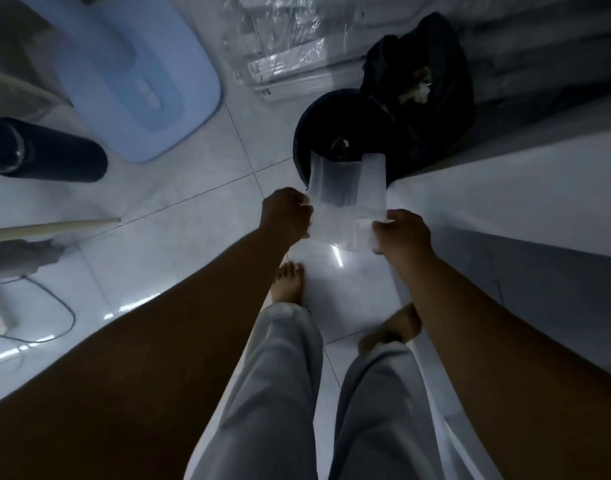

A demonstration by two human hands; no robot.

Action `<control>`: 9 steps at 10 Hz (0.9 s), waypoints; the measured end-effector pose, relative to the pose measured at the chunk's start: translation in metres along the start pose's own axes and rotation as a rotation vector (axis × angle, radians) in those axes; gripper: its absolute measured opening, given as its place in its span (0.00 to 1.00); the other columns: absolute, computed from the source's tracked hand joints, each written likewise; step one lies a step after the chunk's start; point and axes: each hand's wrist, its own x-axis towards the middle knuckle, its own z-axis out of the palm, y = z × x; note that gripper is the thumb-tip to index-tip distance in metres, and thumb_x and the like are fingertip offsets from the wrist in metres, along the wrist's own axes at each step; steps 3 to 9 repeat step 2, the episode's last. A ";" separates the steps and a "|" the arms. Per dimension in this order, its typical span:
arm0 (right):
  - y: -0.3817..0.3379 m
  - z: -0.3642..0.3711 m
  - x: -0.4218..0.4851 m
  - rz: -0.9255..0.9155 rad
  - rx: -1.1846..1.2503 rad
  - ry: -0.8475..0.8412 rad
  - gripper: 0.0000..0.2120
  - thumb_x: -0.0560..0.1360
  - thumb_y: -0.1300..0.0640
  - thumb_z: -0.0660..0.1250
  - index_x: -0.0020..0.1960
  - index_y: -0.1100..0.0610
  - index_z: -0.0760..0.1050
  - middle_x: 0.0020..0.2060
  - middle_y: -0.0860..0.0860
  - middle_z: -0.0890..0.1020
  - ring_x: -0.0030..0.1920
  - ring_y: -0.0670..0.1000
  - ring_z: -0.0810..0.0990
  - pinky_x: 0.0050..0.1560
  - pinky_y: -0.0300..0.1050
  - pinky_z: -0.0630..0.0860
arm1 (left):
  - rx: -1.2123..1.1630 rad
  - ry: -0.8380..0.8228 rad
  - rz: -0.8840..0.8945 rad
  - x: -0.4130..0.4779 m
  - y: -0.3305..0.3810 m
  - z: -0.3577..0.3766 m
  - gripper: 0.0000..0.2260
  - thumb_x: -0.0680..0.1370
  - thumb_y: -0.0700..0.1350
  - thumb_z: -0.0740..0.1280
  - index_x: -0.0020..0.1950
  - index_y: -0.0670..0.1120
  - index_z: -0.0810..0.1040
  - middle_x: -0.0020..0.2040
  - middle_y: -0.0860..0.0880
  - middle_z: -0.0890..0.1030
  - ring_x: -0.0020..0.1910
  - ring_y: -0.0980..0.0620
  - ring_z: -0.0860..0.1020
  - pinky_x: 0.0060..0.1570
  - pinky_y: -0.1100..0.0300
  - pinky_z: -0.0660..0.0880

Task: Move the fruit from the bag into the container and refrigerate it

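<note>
A thin translucent plastic bag is stretched between both my hands, its two handles pointing away from me over a black-lined bin. My left hand pinches the bag's left edge. My right hand grips its right edge. The bag looks flat and I see no fruit in it. No container or fridge is in view.
A black rubbish bag lies behind the bin. A white counter or wall edge runs along the right. A pale blue appliance, a dark cylinder, a stick and cables sit on the tiled floor at left. My bare feet stand below the bag.
</note>
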 end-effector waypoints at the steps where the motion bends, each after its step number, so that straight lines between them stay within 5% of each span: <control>1: 0.001 0.006 0.018 0.019 0.056 -0.015 0.23 0.75 0.52 0.63 0.69 0.58 0.70 0.61 0.54 0.80 0.50 0.56 0.85 0.59 0.49 0.77 | -0.066 0.004 -0.018 0.020 -0.002 0.003 0.13 0.76 0.45 0.69 0.57 0.40 0.79 0.44 0.44 0.84 0.36 0.47 0.85 0.40 0.48 0.84; 2: 0.016 0.012 0.019 0.019 0.036 -0.012 0.24 0.76 0.53 0.63 0.69 0.61 0.68 0.62 0.59 0.79 0.61 0.59 0.78 0.64 0.55 0.74 | -0.066 -0.028 -0.051 0.025 -0.015 0.002 0.21 0.74 0.51 0.71 0.62 0.41 0.76 0.37 0.46 0.83 0.33 0.49 0.83 0.44 0.49 0.83; 9: 0.016 0.012 0.019 0.019 0.036 -0.012 0.24 0.76 0.53 0.63 0.69 0.61 0.68 0.62 0.59 0.79 0.61 0.59 0.78 0.64 0.55 0.74 | -0.066 -0.028 -0.051 0.025 -0.015 0.002 0.21 0.74 0.51 0.71 0.62 0.41 0.76 0.37 0.46 0.83 0.33 0.49 0.83 0.44 0.49 0.83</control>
